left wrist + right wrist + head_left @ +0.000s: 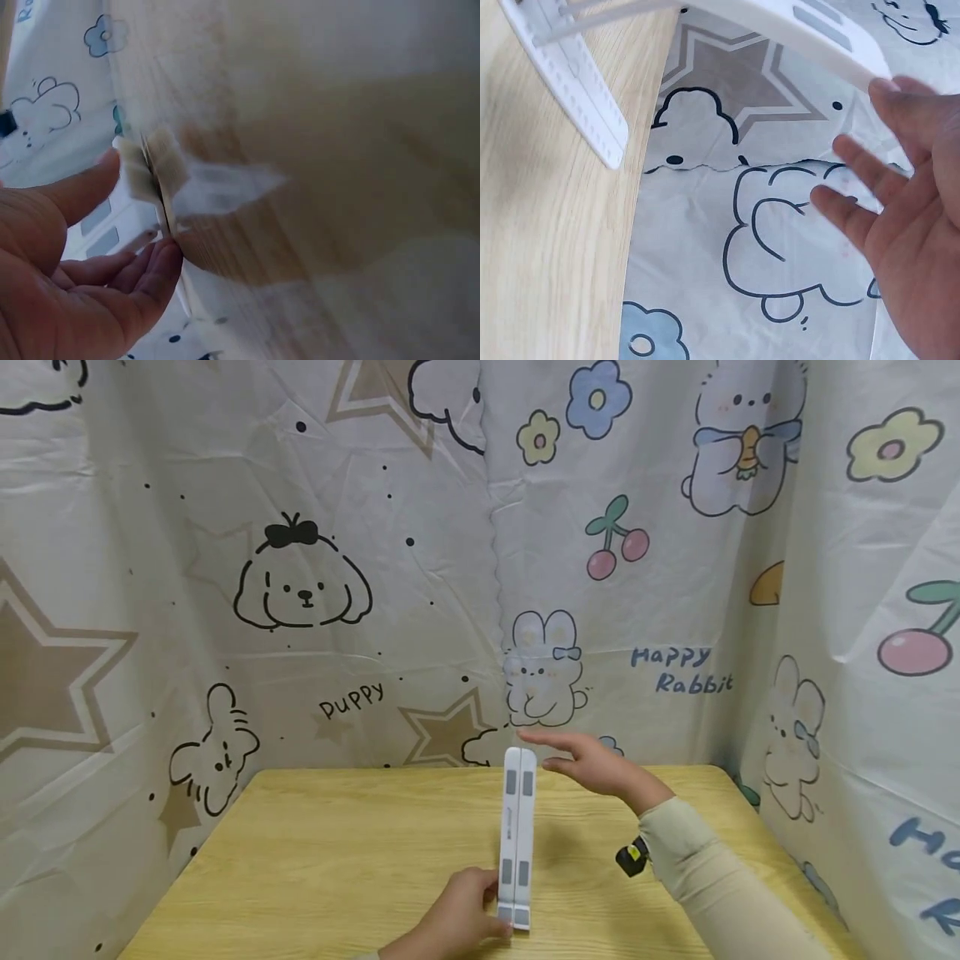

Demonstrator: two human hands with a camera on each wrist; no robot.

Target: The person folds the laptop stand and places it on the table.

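Observation:
A white folding laptop stand with grey pads stands on the table, its two bars side by side in the head view. My left hand holds the stand's near, lower end between thumb and fingers; the left wrist view shows the thumb against one side of that end and the fingertips below. My right hand is at the raised far end, fingers extended and spread. In the right wrist view its thumb meets the tip of the upper arm, while the lower perforated bar lies close over the wood.
The light wooden table runs back to a printed curtain with puppies, rabbits and stars. More curtain hangs at the left and right sides. A small black device sits at the right wrist.

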